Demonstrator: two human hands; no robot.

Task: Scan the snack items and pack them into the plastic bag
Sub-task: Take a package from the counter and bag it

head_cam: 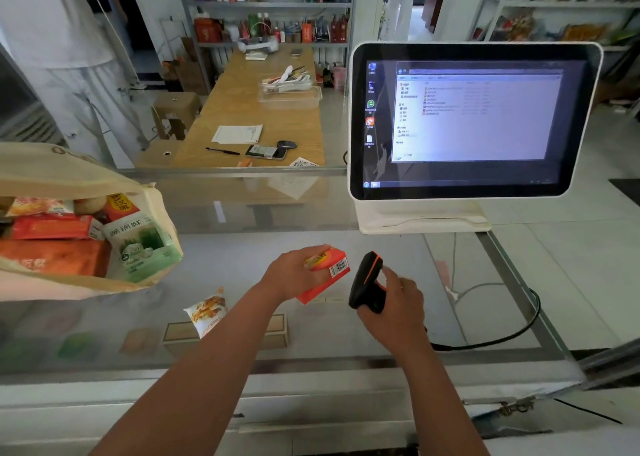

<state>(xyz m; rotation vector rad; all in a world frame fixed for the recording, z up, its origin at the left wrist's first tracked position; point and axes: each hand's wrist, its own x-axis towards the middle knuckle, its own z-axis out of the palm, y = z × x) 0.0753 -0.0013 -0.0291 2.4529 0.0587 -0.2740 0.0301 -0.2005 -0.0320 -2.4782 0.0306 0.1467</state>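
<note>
The left hand (294, 270) grips a red snack box (329, 281) above the glass counter (242, 258), fingers curled over its top. Its barcode faces 3 o'clock toward the black scanner (367, 281), whose handle the right hand (396, 305) wraps with its fingers. A loose snack packet (207, 310) lies at the box's 8 o'clock; the filled bag (52, 175) sits at 9 o'clock.
</note>
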